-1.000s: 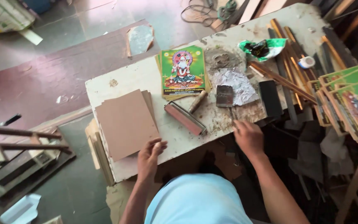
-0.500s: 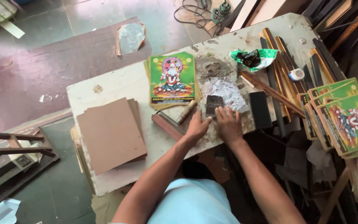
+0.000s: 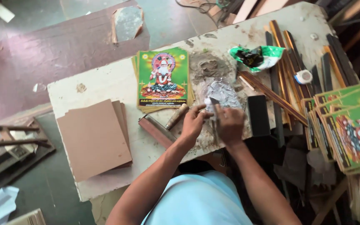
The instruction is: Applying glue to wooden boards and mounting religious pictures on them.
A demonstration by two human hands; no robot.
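Now a big dirty white table (image 3: pixel 105 87) is holding brown boards (image 3: pixel 92 139) and green pictures (image 3: pixel 163 77). Both hands are meeting near the table's front edge, left hand (image 3: pixel 193 124) and right hand (image 3: pixel 230 124) pinching a small flat metal blade (image 3: pixel 213 103) beside crinkly silver foil (image 3: pixel 222 92).

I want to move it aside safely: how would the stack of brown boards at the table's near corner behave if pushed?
The stack of brown boards looks flat and stiff, so it would probably slide rather than bend. Its sheets are already fanned out of line, so they may shift apart. One corner seems to overhang the table edge, so a push outward could tip it off.
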